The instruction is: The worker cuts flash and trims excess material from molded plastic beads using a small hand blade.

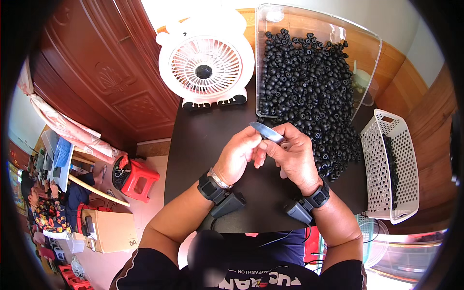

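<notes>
Slanting between the two hands, a narrow metal blade point(267, 131) sits above the dark tabletop point(193, 140), its long axis running from upper left down to lower right. Its lower-right end meets the right hand point(296, 151), whose fingers are clamped on it; any handle is mostly hidden there. The free end reaches toward the left hand point(240, 152), passing just above its bent fingers. Those are drawn close together, but I cannot tell whether they pinch anything or touch the blade. The loose heap of small black pieces point(333, 145) lies just beside the right hand, on its right and far side, so that hand is nearer, and spreads from the clear bin point(257, 72). A pale perforated basket point(408, 164) stands farther right.
</notes>
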A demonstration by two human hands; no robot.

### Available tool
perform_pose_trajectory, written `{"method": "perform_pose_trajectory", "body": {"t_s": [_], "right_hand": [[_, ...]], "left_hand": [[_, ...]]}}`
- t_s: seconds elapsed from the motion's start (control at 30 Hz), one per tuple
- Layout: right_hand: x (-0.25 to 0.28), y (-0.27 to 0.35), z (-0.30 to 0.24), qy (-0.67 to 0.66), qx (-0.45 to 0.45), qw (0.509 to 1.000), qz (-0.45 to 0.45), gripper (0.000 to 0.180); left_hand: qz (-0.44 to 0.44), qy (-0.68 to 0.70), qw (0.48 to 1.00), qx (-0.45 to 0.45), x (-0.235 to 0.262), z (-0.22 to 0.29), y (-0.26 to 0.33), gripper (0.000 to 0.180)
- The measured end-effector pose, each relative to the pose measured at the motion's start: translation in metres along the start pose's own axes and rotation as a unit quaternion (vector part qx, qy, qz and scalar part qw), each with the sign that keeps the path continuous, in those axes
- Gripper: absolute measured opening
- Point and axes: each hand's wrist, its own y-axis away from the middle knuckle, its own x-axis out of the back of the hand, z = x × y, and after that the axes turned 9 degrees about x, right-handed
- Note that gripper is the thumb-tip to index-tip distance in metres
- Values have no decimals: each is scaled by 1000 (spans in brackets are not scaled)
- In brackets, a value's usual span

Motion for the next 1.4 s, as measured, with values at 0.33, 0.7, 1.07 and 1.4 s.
{"method": "perform_pose_trajectory", "body": {"t_s": [0.33,0.7,1.07,1.4], "right_hand": [[5,-2,3,-21,-19,999,-24,11],[16,-3,18,-162,-50,985,-13,6],[6,0,3,-116,-52,992,-25,11],[3,1,1,-101,-1,995,-12,16]], "left_hand": [[-24,83,996,2,-3,1,0,34],[-82,48,995,31,0,5,1,32],[-69,101,992,21,-7,10,3,35],[-37,107,993,18,-7,9,2,34]]}}
